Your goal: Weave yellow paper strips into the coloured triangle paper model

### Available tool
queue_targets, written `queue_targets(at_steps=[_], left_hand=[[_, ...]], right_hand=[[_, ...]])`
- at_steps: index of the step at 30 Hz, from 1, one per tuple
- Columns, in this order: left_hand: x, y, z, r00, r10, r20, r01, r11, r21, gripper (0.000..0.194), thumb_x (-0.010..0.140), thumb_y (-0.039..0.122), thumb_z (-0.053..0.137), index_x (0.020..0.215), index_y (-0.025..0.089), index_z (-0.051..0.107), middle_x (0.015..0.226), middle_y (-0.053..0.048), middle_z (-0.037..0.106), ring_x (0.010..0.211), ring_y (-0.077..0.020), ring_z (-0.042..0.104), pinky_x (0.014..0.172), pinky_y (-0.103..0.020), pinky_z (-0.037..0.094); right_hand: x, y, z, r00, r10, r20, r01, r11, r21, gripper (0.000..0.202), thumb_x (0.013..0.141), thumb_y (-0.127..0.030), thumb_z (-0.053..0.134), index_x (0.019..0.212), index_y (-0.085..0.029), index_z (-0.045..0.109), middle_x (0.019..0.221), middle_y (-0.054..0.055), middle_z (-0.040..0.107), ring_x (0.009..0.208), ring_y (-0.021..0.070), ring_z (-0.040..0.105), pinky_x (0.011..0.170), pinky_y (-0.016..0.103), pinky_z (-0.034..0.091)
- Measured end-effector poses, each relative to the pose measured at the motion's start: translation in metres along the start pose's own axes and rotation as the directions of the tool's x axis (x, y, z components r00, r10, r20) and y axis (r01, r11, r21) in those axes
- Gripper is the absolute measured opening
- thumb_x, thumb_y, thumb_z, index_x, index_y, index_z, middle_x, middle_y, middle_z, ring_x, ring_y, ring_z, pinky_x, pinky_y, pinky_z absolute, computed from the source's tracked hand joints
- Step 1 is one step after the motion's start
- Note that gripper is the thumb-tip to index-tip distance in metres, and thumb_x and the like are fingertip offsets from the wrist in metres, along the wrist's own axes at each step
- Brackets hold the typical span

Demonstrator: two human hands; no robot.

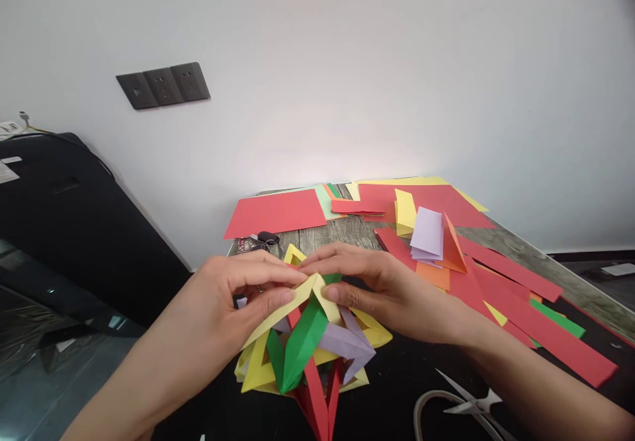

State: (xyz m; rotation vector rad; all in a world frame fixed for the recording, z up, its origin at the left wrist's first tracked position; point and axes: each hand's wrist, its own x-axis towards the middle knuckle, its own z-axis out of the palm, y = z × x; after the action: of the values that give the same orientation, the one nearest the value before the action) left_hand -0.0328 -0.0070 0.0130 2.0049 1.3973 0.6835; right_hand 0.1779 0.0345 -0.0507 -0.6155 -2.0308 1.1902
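Both hands meet over a folded-paper ornament (302, 348) made of interlocked green, red, yellow and lilac strips with pointed corners. My left hand (253, 292) pinches a pale yellow folded strip (278, 315) between thumb and fingers on the left of its peak. On the other side of that peak, the thumb and fingers of my right hand (367, 282) close on the same strip. The fingertips of the two hands nearly touch at the top. Part of the ornament's far side is hidden behind the hands.
Red sheets (278, 213) lie at the table's back left. Folded lilac paper (427, 233) and a yellow folded piece (405, 211) stand to the right, near several red strips (540, 322). Scissors (473, 404) lie at front right. Small dark items (265, 237) sit behind my left hand.
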Motion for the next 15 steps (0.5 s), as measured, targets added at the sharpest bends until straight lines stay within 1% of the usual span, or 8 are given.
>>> queue_targets(at_steps=[4, 7, 9, 11, 13, 15], left_hand=[[0.001, 0.0, 0.002, 1.0, -0.02, -0.015, 0.019, 0.999, -0.036, 0.018, 0.084, 0.04, 0.065, 0.096, 0.036, 0.077, 0.1, 0.003, 0.075, 0.09, -0.0179, 0.07, 0.071, -0.019, 0.054], [0.002, 0.0, 0.003, 1.0, -0.023, -0.013, 0.022, 0.996, -0.082, 0.017, 0.084, 0.039, 0.065, 0.096, 0.035, 0.078, 0.099, 0.003, 0.075, 0.089, -0.0171, 0.07, 0.071, -0.018, 0.055], [0.003, 0.0, 0.003, 1.0, -0.019, -0.016, 0.018, 0.995, -0.095, 0.016, 0.084, 0.039, 0.066, 0.095, 0.036, 0.078, 0.097, 0.003, 0.075, 0.089, -0.0167, 0.07, 0.071, -0.018, 0.055], [0.004, -0.001, 0.004, 1.0, -0.019, -0.017, 0.017, 0.995, -0.095, 0.016, 0.084, 0.039, 0.066, 0.096, 0.036, 0.077, 0.097, 0.003, 0.075, 0.09, -0.0165, 0.07, 0.071, -0.017, 0.055], [0.004, -0.001, 0.005, 1.0, -0.014, -0.024, 0.012, 0.996, -0.091, 0.017, 0.085, 0.039, 0.066, 0.097, 0.038, 0.077, 0.099, 0.004, 0.074, 0.094, -0.0166, 0.069, 0.071, -0.016, 0.055], [0.003, -0.002, 0.005, 0.999, -0.009, -0.039, 0.006, 0.996, -0.084, 0.017, 0.085, 0.038, 0.066, 0.098, 0.038, 0.077, 0.101, 0.004, 0.074, 0.097, -0.0165, 0.068, 0.073, -0.015, 0.055]], right_hand=[[0.001, 0.001, 0.001, 0.996, -0.019, -0.082, 0.021, 1.0, 0.022, 0.025, 0.093, -0.028, 0.059, 0.117, -0.029, 0.066, 0.115, 0.001, 0.064, 0.108, 0.0155, 0.06, 0.093, 0.031, 0.049], [-0.001, 0.0, 0.003, 0.995, -0.008, -0.1, 0.008, 1.0, -0.008, 0.023, 0.09, -0.028, 0.063, 0.112, -0.03, 0.068, 0.115, 0.0, 0.065, 0.108, 0.0161, 0.059, 0.093, 0.032, 0.048], [-0.002, -0.002, 0.006, 0.987, -0.004, -0.161, -0.013, 0.994, -0.108, 0.023, 0.085, -0.028, 0.069, 0.108, -0.029, 0.071, 0.113, 0.001, 0.065, 0.107, 0.0177, 0.059, 0.092, 0.034, 0.047], [-0.003, -0.005, 0.01, 0.967, -0.039, -0.25, -0.022, 0.971, -0.238, 0.023, 0.08, -0.028, 0.073, 0.103, -0.026, 0.072, 0.107, 0.003, 0.066, 0.1, 0.0195, 0.059, 0.087, 0.035, 0.047], [-0.003, -0.007, 0.015, 0.944, -0.104, -0.314, -0.011, 0.939, -0.344, 0.023, 0.079, -0.026, 0.074, 0.101, -0.021, 0.073, 0.099, 0.004, 0.068, 0.093, 0.0204, 0.059, 0.081, 0.036, 0.048], [-0.002, -0.009, 0.019, 0.932, -0.16, -0.327, 0.009, 0.909, -0.417, 0.02, 0.081, -0.022, 0.07, 0.101, -0.019, 0.072, 0.092, 0.005, 0.07, 0.087, 0.0204, 0.059, 0.076, 0.035, 0.048]])
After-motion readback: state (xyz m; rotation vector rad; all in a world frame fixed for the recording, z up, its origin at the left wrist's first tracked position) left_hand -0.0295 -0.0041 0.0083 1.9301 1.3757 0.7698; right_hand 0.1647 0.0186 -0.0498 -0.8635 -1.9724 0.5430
